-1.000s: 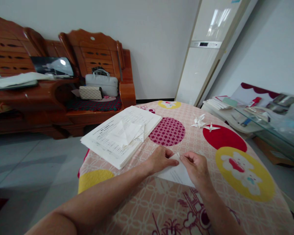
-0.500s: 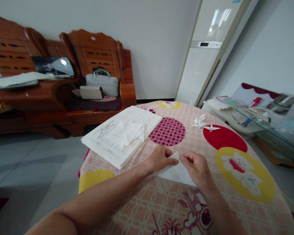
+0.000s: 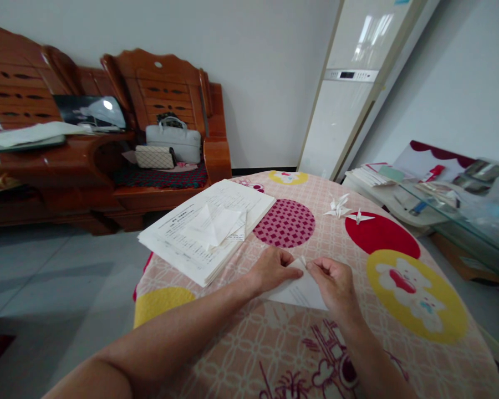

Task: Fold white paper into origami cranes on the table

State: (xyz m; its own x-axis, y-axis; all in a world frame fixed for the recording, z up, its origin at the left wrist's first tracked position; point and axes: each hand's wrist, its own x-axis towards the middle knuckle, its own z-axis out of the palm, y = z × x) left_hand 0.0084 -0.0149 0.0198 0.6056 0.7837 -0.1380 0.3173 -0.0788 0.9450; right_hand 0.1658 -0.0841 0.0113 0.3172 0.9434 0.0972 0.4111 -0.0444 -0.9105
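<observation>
1. the person's left hand (image 3: 276,270) is closed on a folded white paper sheet with faint print (image 3: 301,293), its thumb pressed flat near the sheet's far corner.
2. the person's right hand (image 3: 335,280) pinches that same corner from the other side, thumb and forefinger together at the edge.
3. the sheet lies between the two hands, widening from the grip toward the person, above a pink tablecloth with white lattice print (image 3: 233,343).
4. how the paper layers meet under the fingertips seems too small to tell.
5. to the left of the grip and beyond it is a thick stack of white printed pages (image 3: 183,252), topped by loose folded white paper pieces (image 3: 214,224).
6. beyond the grip and to its right sit small white folded-paper birds (image 3: 338,207), well apart from both hands.
7. directly right of the grip, the cloth shows a yellow circle with white bears (image 3: 419,302).
</observation>
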